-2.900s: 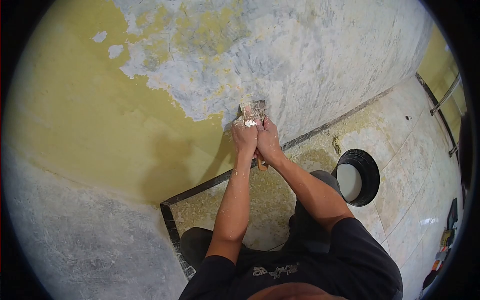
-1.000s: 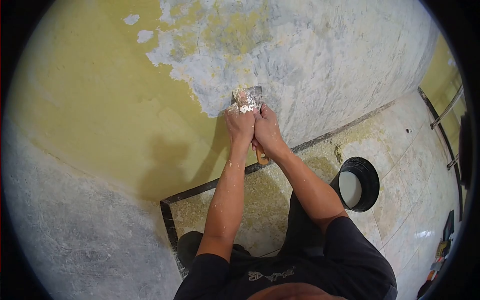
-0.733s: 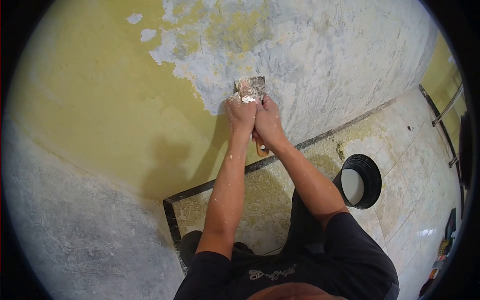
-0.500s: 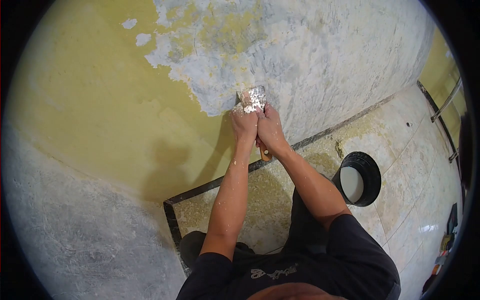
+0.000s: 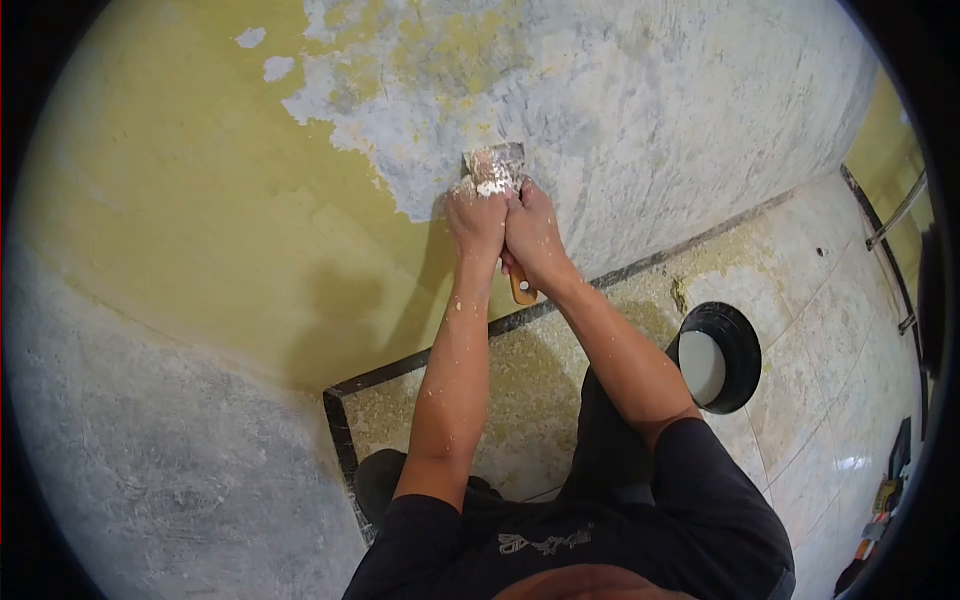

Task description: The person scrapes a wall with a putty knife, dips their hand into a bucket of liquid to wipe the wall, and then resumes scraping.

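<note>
A scraper (image 5: 496, 165) with a wide metal blade, spotted with white flakes, lies against the wall (image 5: 640, 120). Both hands grip it. My left hand (image 5: 477, 220) is closed at the base of the blade. Beside it, my right hand (image 5: 534, 232) is wrapped round the handle, whose wooden end (image 5: 522, 285) shows below. Around the blade the wall is bare grey and white with remnants of yellow paint. To the left the yellow paint (image 5: 200, 200) is mostly whole, with a ragged edge near my left hand.
A black bucket (image 5: 742, 358) holding whitish liquid stands on the tiled floor at the right. Paint flakes (image 5: 530, 400) cover the floor along the dark skirting (image 5: 390, 371). Several tools (image 5: 882, 505) lie at the far right edge. A grey surface (image 5: 160, 450) fills the lower left.
Both hands and the scraper have moved up the wall and slightly left. The grip looks the same.
</note>
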Tool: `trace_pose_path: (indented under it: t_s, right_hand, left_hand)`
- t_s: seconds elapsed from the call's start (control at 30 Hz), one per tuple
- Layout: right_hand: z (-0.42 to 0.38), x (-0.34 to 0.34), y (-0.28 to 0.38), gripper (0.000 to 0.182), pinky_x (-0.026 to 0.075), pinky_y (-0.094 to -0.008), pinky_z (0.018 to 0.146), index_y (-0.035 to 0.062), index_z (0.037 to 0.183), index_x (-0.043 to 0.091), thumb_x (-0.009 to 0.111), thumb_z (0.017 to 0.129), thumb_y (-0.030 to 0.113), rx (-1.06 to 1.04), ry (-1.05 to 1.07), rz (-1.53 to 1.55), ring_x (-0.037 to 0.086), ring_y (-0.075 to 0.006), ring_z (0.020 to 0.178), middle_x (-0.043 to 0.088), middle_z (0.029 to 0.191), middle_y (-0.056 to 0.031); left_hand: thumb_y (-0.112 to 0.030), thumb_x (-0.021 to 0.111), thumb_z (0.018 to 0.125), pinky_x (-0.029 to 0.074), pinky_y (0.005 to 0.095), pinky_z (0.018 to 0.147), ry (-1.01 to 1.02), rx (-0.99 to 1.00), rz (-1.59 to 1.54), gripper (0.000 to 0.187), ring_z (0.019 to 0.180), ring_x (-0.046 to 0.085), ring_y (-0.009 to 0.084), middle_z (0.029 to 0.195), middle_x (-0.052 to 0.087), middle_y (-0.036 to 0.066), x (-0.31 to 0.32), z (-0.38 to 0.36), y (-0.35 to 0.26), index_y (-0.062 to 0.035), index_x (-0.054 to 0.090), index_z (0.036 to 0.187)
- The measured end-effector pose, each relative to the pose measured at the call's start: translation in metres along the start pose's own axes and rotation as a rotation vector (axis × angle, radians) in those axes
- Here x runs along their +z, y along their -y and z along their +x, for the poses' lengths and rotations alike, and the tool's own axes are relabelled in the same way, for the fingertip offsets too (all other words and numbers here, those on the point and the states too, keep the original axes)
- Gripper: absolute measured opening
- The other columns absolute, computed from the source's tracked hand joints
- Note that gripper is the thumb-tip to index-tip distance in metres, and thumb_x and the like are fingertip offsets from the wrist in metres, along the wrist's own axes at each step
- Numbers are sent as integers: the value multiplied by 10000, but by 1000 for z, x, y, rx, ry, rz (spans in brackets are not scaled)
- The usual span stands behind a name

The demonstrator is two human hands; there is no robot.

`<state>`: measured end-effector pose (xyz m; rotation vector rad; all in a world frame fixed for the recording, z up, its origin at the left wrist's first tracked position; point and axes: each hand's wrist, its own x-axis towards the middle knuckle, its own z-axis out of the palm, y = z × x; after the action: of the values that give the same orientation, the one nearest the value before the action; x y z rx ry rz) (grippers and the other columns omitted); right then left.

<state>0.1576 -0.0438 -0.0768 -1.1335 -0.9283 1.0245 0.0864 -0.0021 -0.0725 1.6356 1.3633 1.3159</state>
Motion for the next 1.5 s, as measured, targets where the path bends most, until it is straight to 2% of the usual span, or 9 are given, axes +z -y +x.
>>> trace_pose_path:
  t_s: [0.07,0.13,0.27,0.6,0.87,1.07,1.13,1.27,1.5]
  right_hand:
    - [4,-2,3,185,381,-339,317,-28,981,454,432,970,155,-54,-5,-46,473,-185,364,513,608,-106]
    - [2,-10,-7,188,379,-339,318,-27,980,456,431,972,159,-83,-18,-105,473,-183,369,516,615,-106]
    - [-3,-20,-10,187,378,-333,327,-26,981,462,415,971,155,-109,-72,-160,486,-188,389,520,626,-104]
    - [0,-14,4,168,367,-287,304,26,1043,468,372,1007,158,-47,-27,-179,427,-127,353,486,584,-48]
    - [6,-7,-22,187,371,-299,326,4,1030,476,396,995,169,-91,-40,-250,451,-137,377,484,583,-46]
    - [5,-4,-28,175,368,-299,324,5,1008,472,394,989,160,-219,-39,-323,444,-139,373,483,592,-48]
    - [-7,-3,-28,166,365,-300,321,7,1012,470,392,987,151,-113,-50,-308,442,-143,367,485,595,-53]
    - [-12,3,-6,167,364,-304,317,7,1031,474,390,986,145,-87,-13,-319,451,-147,367,490,599,-61]
    - [7,13,0,165,379,-308,325,5,1029,479,400,976,140,-200,-45,-378,483,-162,388,510,608,-74]
  left_hand:
    - [-223,590,822,461,448,551,-126,206,26,285,572,620,346,634,613,222,11,10,12,58,623,787]
    - [-443,521,923,444,437,598,-83,-53,-35,527,624,585,246,655,621,178,12,-1,-3,62,618,807]
    - [-538,457,931,433,447,597,-11,27,-44,626,586,518,298,640,593,190,27,-8,18,53,618,802]
    - [-512,421,959,414,456,584,10,33,-113,613,579,490,317,638,588,206,19,-2,2,49,604,794]
    - [-297,499,913,446,471,582,-143,6,-38,351,650,594,422,709,621,233,17,-5,20,26,620,846]
    - [-358,484,933,442,481,632,-144,184,5,394,699,587,435,741,618,252,16,-2,37,16,605,897]
    - [-281,521,882,448,481,647,-38,-116,-81,300,731,590,435,764,629,245,14,-9,39,5,608,905]
    - [-382,470,943,445,463,621,41,-67,-53,426,708,590,418,742,619,238,-3,-13,13,11,609,854]
    - [-397,449,955,440,453,582,-154,102,-148,466,676,601,383,712,613,229,3,9,20,16,607,812]
